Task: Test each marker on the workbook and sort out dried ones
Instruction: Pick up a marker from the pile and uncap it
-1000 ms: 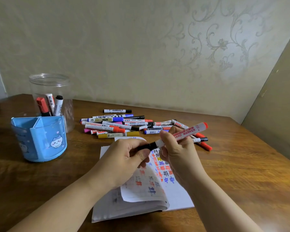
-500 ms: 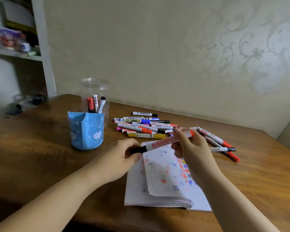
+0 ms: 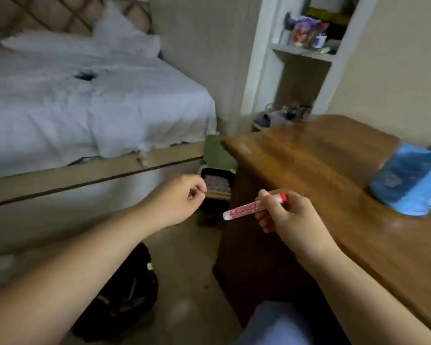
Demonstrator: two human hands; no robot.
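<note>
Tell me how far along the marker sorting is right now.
Done: can't judge, since the workbook and the other markers are out of view. In hand: the right hand grips a red marker past the desk edge, while the left hand, fingers curled, hovers by a dark bin on the floor. Left: this marker is not yet dropped anywhere, possibly headed for the bin.

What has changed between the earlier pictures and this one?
The view swung left, off the workbook, toward a bed and a dark bin. The left hand let go of the marker and moved over the bin, fingers curled. The right hand still grips the marker.
</note>
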